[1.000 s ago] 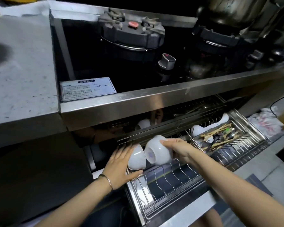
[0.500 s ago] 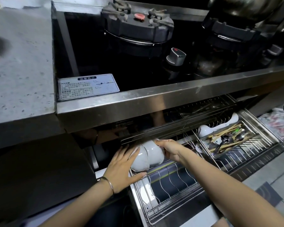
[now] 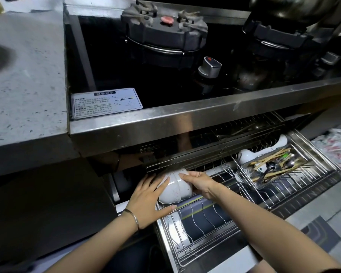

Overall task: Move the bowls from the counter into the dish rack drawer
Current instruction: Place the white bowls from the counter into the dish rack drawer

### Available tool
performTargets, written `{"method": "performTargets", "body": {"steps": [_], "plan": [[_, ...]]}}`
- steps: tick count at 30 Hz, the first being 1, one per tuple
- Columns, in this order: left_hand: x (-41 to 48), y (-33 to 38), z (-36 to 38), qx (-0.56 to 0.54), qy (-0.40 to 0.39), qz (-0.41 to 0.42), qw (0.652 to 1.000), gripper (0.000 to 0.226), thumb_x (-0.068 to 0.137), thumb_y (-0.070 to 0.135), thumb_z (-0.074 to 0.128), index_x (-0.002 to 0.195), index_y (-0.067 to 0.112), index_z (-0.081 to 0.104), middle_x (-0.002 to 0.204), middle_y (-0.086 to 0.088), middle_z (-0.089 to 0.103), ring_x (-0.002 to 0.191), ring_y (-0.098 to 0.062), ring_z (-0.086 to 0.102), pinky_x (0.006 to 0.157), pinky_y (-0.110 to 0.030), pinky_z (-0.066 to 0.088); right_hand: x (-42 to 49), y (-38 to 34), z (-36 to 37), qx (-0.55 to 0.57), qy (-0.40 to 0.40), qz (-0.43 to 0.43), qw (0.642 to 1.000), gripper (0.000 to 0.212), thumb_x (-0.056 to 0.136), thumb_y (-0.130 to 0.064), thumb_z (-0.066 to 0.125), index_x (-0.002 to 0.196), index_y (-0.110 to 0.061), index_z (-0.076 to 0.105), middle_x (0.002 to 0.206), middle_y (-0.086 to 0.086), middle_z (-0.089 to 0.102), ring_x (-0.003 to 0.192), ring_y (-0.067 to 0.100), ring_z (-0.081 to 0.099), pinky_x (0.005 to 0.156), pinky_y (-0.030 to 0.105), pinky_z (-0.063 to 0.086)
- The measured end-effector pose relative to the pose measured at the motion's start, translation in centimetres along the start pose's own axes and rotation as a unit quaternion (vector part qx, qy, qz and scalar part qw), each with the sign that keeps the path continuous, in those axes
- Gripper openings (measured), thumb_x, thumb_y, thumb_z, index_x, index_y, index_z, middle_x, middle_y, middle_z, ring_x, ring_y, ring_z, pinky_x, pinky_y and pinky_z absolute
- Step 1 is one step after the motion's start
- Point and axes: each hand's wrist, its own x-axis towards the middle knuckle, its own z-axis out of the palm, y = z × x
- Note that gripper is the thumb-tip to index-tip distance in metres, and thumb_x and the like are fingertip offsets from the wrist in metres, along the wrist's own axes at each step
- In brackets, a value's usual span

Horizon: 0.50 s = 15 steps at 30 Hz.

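White label [image 3: 106,103] with dark Chinese print sticks on the black glass stove top [image 3: 106,62], at its near left corner; the letters are too small to read. Grey speckled counter [image 3: 26,75] lies to the left, and a steel edge runs along the stove front. Below it the dish rack drawer [image 3: 313,164] stands pulled out. Two white bowls [image 3: 175,189], nested and on their side, sit in the wire rack at its far left. The left hand [image 3: 148,200] presses flat on them with straight fingers; the right hand [image 3: 200,184] grips them from the right.
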Motion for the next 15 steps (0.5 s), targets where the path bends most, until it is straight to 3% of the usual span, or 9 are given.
{"method": "performTargets", "body": {"steps": [4, 7, 10, 15], "plan": [[0.0, 0.1, -0.3, 0.014, -0.018, -0.001, 1.000, 0.084, 0.081, 0.072, 0.036, 0.148, 0.031, 0.006, 0.158, 0.010, 0.005, 0.143, -0.017, 0.009, 0.115, -0.031, -0.010, -0.3, -0.2, -1.0, -0.055, 0.000, -0.007, 0.998, 0.014, 0.087, -0.022, 0.066, 0.081, -0.009, 0.067, 0.080, 0.007, 0.066, 0.074, 0.020, 0.061, 0.069, 0.031, 0.053], [0.0, 0.3, -0.7, 0.016, -0.039, -0.003, 0.999, 0.084, 0.083, 0.070, 0.037, 0.148, 0.029, 0.005, 0.158, 0.008, 0.004, 0.144, -0.018, 0.006, 0.115, -0.033, -0.010, -1.2, -0.7, -1.7, -0.120, 0.002, -0.017, 0.993, 0.019, 0.088, -0.018, 0.064, 0.096, 0.000, 0.066, 0.084, 0.010, 0.062, 0.071, 0.016, 0.057, 0.068, 0.022, 0.051], [0.0, 0.9, -1.4, 0.007, -0.058, -0.005, 0.998, 0.081, 0.085, 0.067, 0.038, 0.148, 0.026, 0.008, 0.158, 0.006, 0.005, 0.144, -0.015, 0.005, 0.116, -0.032, -0.006, -2.7, -1.5, -2.2, -0.172, 0.018, -0.036, 0.984, 0.015, 0.087, -0.010, 0.065, 0.096, 0.002, 0.066, 0.078, 0.006, 0.061, 0.061, 0.006, 0.058, 0.060, 0.011, 0.047], [0.1, 3.6, -5.4, -0.058, -0.038, 0.025, 0.997, 0.070, 0.088, 0.058, 0.045, 0.145, 0.025, 0.023, 0.155, 0.008, 0.022, 0.141, -0.011, 0.019, 0.112, -0.024, 0.012, -9.1, -4.7, -3.3, -0.180, 0.034, -0.140, 0.973, 0.030, 0.088, -0.014, 0.064, 0.115, -0.002, 0.063, 0.097, 0.008, 0.066, 0.083, 0.008, 0.061, 0.067, 0.006, 0.046]]}}
